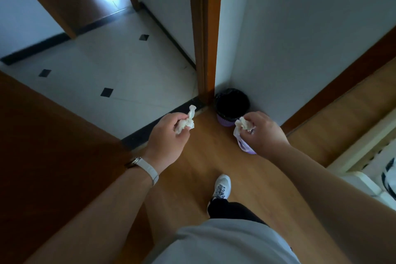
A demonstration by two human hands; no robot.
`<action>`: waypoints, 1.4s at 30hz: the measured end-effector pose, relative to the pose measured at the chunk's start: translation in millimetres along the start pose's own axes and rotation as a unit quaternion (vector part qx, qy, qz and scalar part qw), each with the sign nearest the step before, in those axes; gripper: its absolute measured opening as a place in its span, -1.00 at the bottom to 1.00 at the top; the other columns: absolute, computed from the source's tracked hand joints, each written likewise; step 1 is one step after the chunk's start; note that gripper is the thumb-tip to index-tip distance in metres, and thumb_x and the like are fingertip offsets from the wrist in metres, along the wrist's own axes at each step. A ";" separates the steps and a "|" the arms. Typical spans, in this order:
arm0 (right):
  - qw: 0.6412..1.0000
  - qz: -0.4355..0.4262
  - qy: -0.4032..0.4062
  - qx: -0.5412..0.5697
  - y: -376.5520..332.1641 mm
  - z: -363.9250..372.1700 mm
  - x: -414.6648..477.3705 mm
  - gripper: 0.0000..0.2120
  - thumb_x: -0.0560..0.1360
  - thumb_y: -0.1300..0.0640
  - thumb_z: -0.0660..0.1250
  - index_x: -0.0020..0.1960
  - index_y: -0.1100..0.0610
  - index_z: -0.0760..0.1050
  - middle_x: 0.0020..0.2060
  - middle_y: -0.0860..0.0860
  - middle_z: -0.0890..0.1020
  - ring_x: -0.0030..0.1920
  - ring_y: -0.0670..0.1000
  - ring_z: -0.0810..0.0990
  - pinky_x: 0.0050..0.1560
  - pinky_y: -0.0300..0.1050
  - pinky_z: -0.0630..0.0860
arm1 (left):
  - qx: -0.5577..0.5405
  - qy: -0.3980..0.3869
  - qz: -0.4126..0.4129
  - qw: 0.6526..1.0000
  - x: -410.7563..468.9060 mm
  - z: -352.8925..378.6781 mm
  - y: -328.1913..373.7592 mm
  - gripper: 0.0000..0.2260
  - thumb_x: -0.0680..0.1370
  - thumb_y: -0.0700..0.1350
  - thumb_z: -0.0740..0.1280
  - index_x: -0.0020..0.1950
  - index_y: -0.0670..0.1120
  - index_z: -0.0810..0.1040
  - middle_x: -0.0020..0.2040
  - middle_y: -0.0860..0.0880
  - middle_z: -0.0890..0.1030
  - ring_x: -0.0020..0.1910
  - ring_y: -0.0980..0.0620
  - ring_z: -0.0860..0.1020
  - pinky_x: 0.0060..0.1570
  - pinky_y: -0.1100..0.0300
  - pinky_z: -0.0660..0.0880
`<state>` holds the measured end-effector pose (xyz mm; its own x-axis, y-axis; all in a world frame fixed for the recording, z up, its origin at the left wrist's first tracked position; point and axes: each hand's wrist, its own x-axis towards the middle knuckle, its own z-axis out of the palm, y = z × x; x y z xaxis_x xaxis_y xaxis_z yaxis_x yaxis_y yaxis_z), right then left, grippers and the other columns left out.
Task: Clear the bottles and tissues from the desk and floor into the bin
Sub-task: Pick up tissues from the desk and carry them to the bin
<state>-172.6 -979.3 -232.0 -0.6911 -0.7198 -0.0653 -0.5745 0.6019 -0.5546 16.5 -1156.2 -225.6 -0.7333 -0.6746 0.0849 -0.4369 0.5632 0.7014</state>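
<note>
Left hand: the left hand point(169, 135) is curled round a twisted tissue point(186, 122), which it pinches between thumb and fingers. 1 tail of the paper sticks up clear of the grip.
Right hand: the right hand point(265, 133) is clamped on a crumpled tissue point(243, 124). A purple-and-white item point(246, 146) hangs below the same grip. I cannot tell whether this is a small bottle or a soft packet.
Location of load: both tissues are in the air over the wood floor point(214, 156), near the bin and short of its mouth.
Handling, tissues: judged very light, soft and easily crushed, with no risk of breakage. A light pinch anywhere on the wad will hold it. Loose paper may drift when dropped, so it should be released close over the opening.
Handling, purple-and-white item: judged light and probably smooth plastic. It shares 1 grip with a tissue, so it is the piece most likely to slip.
Bin: 1 small round bin point(224, 120) with purple walls and a black liner stands on the floor in the corner, just beside the door frame point(206, 49).
Bin contents: the inside reads as plain black. No contents can be made out.
Stage: judged to be the carry to the bin, with the drop not yet made.
</note>
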 end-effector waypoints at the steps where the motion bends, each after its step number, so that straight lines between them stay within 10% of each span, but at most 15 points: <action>1: 1.000 0.009 -0.002 0.000 7.4 -4.2 13.5 -0.78 0.48 0.05 0.37 0.11 0.05 0.54 -0.03 -0.07 0.55 -0.11 -0.03 0.52 -0.19 -0.21 0.39 | 0.007 -0.004 0.004 1.000 15.6 5.4 3.2 -0.76 0.54 -0.18 0.39 0.20 -0.08 0.57 0.04 0.07 0.56 -0.03 0.07 0.56 -0.07 0.12 0.59; 21: 0.991 0.129 0.000 0.024 104.7 -45.6 142.1 -0.83 0.51 0.00 0.26 0.10 -0.08 0.48 -0.06 -0.17 0.45 -0.14 -0.07 0.46 -0.21 -0.18 0.35 | 0.045 -0.112 0.076 0.990 202.4 90.0 48.4 -0.78 0.52 -0.18 0.38 0.17 -0.08 0.58 0.02 0.00 0.60 -0.06 0.03 0.55 -0.10 0.09 0.55; 42: 0.969 0.246 0.002 -0.023 91.2 23.5 298.3 -0.75 0.48 0.00 0.33 0.15 -0.04 0.48 0.02 -0.11 0.53 -0.16 -0.10 0.46 -0.22 -0.25 0.39 | -0.007 -0.287 0.149 0.946 420.6 150.8 -52.2 -0.77 0.52 -0.19 0.39 0.17 -0.08 0.58 0.01 0.02 0.62 -0.05 0.09 0.56 -0.09 0.19 0.54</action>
<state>-420.8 -1147.2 -321.6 -0.8880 -0.3398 -0.3099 -0.1932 0.8871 -0.4192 -347.7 -1397.4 -333.3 -0.9866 -0.1149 -0.1156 -0.1629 0.6785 0.7163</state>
